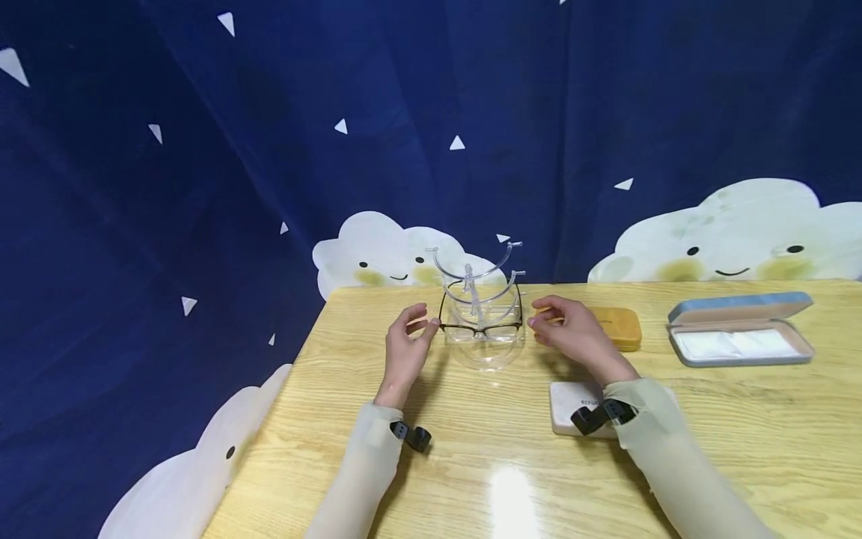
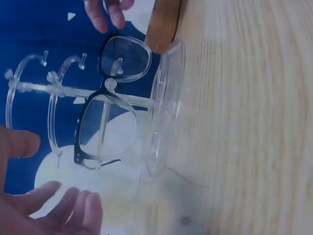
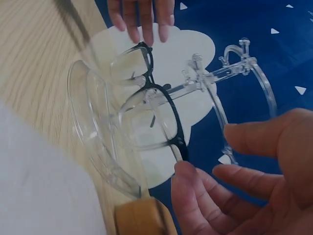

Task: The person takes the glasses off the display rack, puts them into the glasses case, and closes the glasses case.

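Black-rimmed eyeglasses (image 1: pixel 480 330) sit on the lowest visible arm of a clear plastic display stand (image 1: pixel 488 367), lenses toward me. Two curved upper arms of the stand carry nothing. My left hand (image 1: pixel 407 350) hovers left of the glasses, thumb and fingers parted and loosely bent. On the other side is my right hand (image 1: pixel 572 328), its fingers also loosely bent, close to the frame's right corner. In the right wrist view, a fingertip (image 3: pixel 184 172) overlaps that corner of the glasses (image 3: pixel 168 110); contact cannot be told. Neither hand grips anything.
An orange glasses case (image 1: pixel 622 328) lies behind my right hand. Under the right wrist is a whitish case (image 1: pixel 567 408), partly covered. Farther right stands an open blue case (image 1: pixel 741 305) with a white cloth inside. A dark blue curtain (image 1: pixel 512 97) hangs behind the table.
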Motion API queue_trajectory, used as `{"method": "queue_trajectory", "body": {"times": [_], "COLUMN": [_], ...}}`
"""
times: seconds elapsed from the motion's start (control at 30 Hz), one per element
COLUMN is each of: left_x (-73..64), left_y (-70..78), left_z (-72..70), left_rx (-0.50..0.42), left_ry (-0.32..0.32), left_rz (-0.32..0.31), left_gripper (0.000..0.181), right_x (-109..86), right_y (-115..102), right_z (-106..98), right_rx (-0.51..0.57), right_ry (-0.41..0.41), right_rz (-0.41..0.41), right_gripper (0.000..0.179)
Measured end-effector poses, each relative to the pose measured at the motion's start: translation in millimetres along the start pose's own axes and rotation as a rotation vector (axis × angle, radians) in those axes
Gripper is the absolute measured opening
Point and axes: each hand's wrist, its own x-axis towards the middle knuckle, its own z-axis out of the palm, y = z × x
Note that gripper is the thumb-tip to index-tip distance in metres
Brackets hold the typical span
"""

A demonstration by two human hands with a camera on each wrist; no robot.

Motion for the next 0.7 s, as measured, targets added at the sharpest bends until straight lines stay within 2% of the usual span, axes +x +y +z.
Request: {"method": "queue_trajectory", "body": {"times": [0.13,0.3,0.47,0.7], "left_x": [4.1,6.0,4.9,5.1], "left_y": [-4.9,-7.4,-6.9,-10.6], "left_z": [1.1,4.5,5.4,1.8], "left_rx": [0.007,0.008,-0.038,-0.024], "left_ry": [-0.088,-0.173,-0.201,-0.204], "left_rz": [-0.087,-0.110,-0.112,-0.106], "left_gripper": [0.051,0.054,0.049,0.047], "right_x": [8.6,14.4,17.6,17.9], "right_y": [-1,0,0,2], "right_z": [10,20,24,26], "right_rx": [-0.025,-0.064,-0.071,-0.077], "right_ry": [0.006,-0.035,-0.056,-0.073], "right_rz": [0.053,0.100,0.103,0.083], "right_gripper": [0.051,0.061,0.067,0.067]}}
